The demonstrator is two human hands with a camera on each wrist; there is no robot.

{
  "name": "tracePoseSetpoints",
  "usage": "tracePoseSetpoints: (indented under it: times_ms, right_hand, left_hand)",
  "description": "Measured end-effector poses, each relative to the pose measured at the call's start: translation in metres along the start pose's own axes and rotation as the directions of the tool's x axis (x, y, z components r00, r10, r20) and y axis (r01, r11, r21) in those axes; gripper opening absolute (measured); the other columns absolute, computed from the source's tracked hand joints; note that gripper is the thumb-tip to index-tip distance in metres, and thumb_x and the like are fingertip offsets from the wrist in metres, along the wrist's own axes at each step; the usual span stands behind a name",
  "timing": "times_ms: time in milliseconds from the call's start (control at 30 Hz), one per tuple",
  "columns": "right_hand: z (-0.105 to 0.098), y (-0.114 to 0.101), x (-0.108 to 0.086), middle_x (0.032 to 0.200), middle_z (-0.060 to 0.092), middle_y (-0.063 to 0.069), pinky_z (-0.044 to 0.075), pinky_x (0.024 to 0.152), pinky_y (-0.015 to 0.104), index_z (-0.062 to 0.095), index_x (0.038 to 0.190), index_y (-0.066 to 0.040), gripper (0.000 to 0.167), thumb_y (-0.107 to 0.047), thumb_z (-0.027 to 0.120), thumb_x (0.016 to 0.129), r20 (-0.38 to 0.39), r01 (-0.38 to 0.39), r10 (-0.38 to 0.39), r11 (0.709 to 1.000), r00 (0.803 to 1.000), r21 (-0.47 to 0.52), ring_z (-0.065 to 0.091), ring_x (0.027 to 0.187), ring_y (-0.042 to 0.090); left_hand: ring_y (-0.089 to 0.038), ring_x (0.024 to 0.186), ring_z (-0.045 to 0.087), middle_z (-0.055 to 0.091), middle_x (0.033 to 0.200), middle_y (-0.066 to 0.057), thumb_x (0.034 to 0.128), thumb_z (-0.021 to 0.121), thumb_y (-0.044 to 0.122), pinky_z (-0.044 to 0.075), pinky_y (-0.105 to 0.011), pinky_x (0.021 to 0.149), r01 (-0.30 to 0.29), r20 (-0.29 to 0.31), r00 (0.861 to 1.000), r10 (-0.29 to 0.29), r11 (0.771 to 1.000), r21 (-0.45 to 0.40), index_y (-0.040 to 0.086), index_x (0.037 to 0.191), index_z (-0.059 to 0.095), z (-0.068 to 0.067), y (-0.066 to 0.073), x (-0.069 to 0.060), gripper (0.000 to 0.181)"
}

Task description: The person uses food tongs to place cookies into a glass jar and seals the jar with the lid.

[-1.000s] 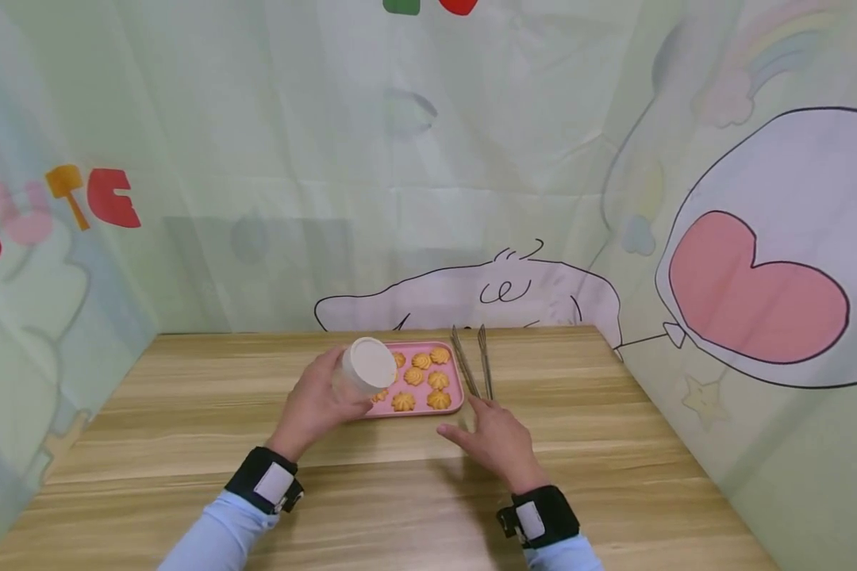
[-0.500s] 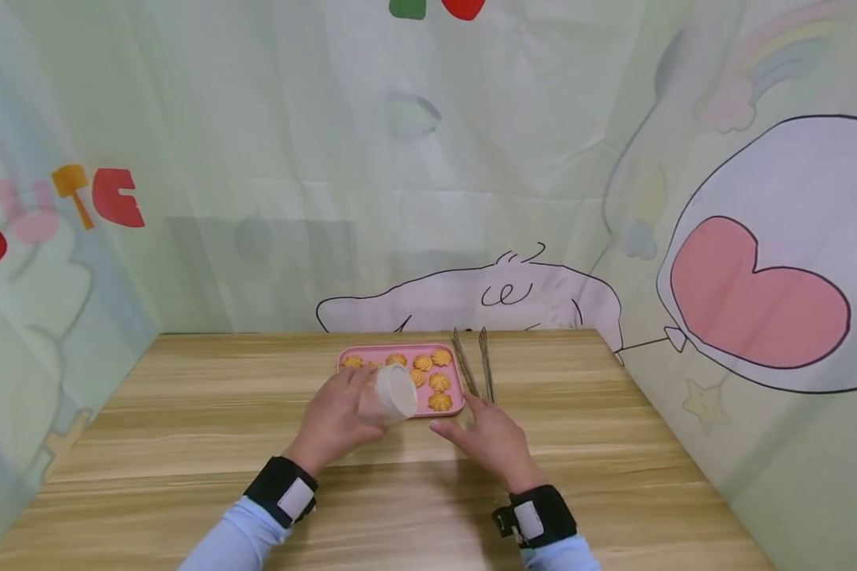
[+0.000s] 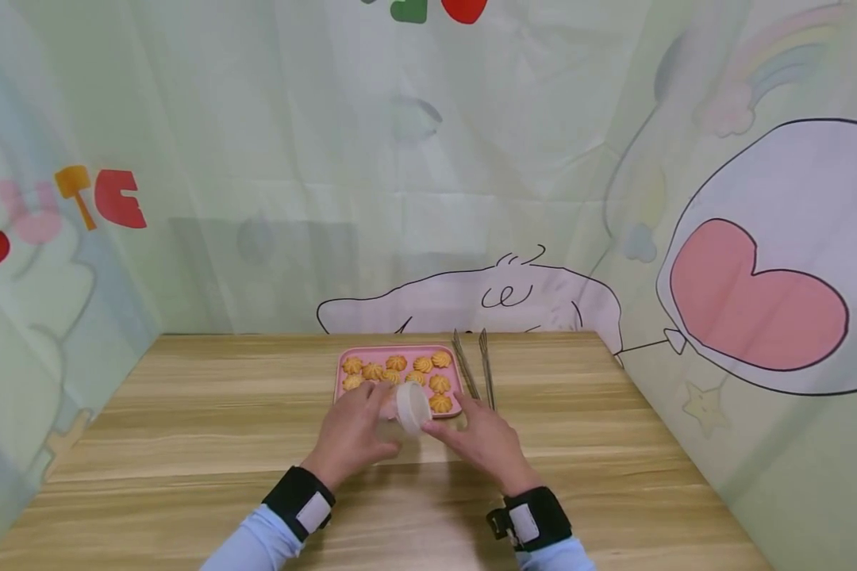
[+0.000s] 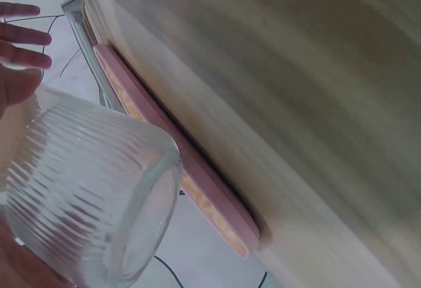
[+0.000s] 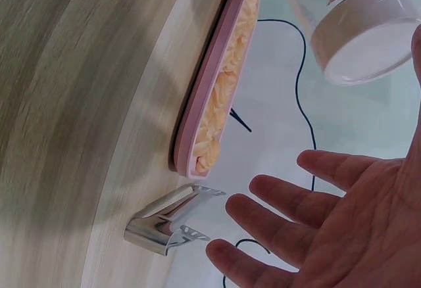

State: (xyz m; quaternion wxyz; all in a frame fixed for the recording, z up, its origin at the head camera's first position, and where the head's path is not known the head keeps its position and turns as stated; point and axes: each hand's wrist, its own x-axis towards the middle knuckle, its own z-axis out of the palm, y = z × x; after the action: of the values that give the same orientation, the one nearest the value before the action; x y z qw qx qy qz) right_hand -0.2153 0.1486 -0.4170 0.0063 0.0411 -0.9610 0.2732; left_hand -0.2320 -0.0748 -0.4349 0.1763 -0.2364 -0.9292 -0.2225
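My left hand [image 3: 350, 436] grips a ribbed clear glass jar [image 4: 92, 189] above the table, tipped on its side. Its white lid [image 3: 416, 408] faces my right hand [image 3: 487, 448]. The fingers of that hand are spread and hold nothing in the right wrist view; its thumb is close to the lid, and I cannot tell whether they touch. Behind the hands lies a pink tray [image 3: 400, 347] with several swirled golden cookies [image 3: 440, 383] in it. The left hand and jar hide part of the tray's front edge.
Metal tongs [image 3: 487, 369] lie on the wooden table [image 3: 221, 420], just right of the tray, arms apart. A printed cloth [image 3: 257, 159] hangs behind the table and along both sides.
My left hand has carried the jar rightward and down, turning its lid toward the right hand. More of the tray's left side shows. The right hand has shifted slightly left.
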Motion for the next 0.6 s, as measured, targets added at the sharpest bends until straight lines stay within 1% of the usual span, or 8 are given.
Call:
tracePoseSetpoints:
  times_ms: [133, 233, 333, 500, 600]
  right_hand:
    - [0.001, -0.003, -0.001, 0.141, 0.050, 0.028, 0.041, 0.097, 0.064, 0.047, 0.147, -0.007, 0.095, -0.075, 0.058, 0.081, 0.003, 0.003, -0.003, 1.000, 1.000, 0.017, 0.050, 0.126, 0.047]
    - [0.002, -0.006, -0.001, 0.141, 0.050, 0.028, 0.041, 0.098, 0.064, 0.047, 0.146, -0.005, 0.095, -0.075, 0.057, 0.083, 0.010, 0.009, -0.009, 0.999, 1.000, 0.038, 0.049, 0.127, 0.045]
    - [0.004, -0.009, -0.001, 0.139, 0.053, 0.025, 0.042, 0.098, 0.062, 0.047, 0.146, -0.004, 0.093, -0.074, 0.056, 0.084, 0.012, 0.033, -0.034, 0.998, 0.999, 0.058, 0.051, 0.126, 0.043]
    - [0.007, -0.014, -0.002, 0.138, 0.055, 0.023, 0.043, 0.098, 0.059, 0.048, 0.144, -0.002, 0.088, -0.069, 0.057, 0.088, 0.016, 0.074, -0.077, 0.986, 0.997, 0.148, 0.054, 0.124, 0.040]
    - [0.009, -0.018, -0.003, 0.138, 0.055, 0.023, 0.044, 0.097, 0.058, 0.046, 0.146, -0.002, 0.085, -0.067, 0.053, 0.091, 0.030, 0.076, -0.084, 0.978, 0.996, 0.196, 0.055, 0.123, 0.039]
  left_hand:
    - [-0.029, 0.099, 0.062, 0.062, 0.113, -0.013, 0.0565, 0.095, 0.035, 0.051, -0.046, 0.088, -0.019, 0.006, 1.000, 0.019, 1.000, 0.007, 0.008, 0.132, 0.056, 0.003, 0.003, 0.000, 0.089]
    - [-0.030, 0.101, 0.061, 0.062, 0.113, -0.013, 0.0575, 0.095, 0.036, 0.050, -0.047, 0.091, -0.013, 0.027, 1.000, 0.014, 1.000, -0.005, 0.007, 0.133, 0.056, 0.005, 0.005, -0.001, 0.090]
    - [-0.029, 0.102, 0.061, 0.061, 0.113, -0.012, 0.0589, 0.095, 0.036, 0.049, -0.047, 0.093, -0.010, 0.039, 0.999, 0.010, 1.000, -0.009, 0.007, 0.135, 0.054, 0.008, 0.007, -0.002, 0.091]
    - [-0.027, 0.104, 0.060, 0.060, 0.117, -0.012, 0.0609, 0.095, 0.036, 0.049, -0.045, 0.095, -0.008, 0.065, 0.998, 0.008, 1.000, -0.002, 0.009, 0.135, 0.052, 0.010, 0.012, -0.004, 0.089]
    - [-0.027, 0.106, 0.060, 0.060, 0.119, -0.013, 0.0617, 0.094, 0.039, 0.049, -0.045, 0.096, -0.008, 0.083, 0.997, 0.007, 1.000, 0.015, 0.010, 0.134, 0.052, 0.011, 0.016, -0.004, 0.089]
